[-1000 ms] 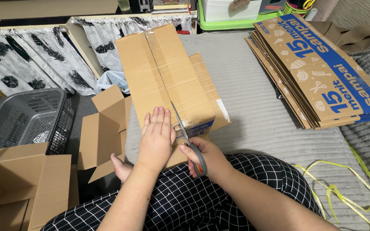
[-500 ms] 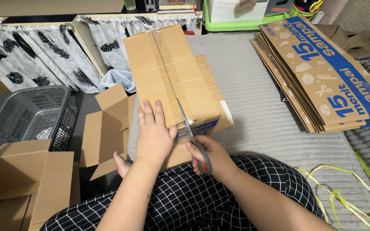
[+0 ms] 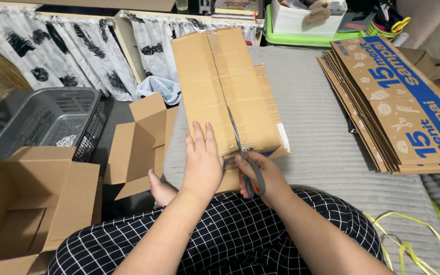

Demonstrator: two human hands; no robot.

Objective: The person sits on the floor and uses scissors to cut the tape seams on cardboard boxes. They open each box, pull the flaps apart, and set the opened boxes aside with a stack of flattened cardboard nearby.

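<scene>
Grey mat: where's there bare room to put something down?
The grey mat is bare between the flat box and the printed cardboard stack. Left of the box it is crowded: open boxes, a mesh basket. Both hands, the left hand and the right hand with scissors, fill the near edge.

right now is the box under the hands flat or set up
Flat: the box lies collapsed on the mat, left hand pressing it, scissors along its taped seam.

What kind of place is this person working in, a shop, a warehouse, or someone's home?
Most likely a room at home used for packing work. The person sits on a grey ribbed mat on the floor, beside patterned curtains hung under shelves, with a stack of flattened printed cartons and an open cardboard box nearby.
</scene>
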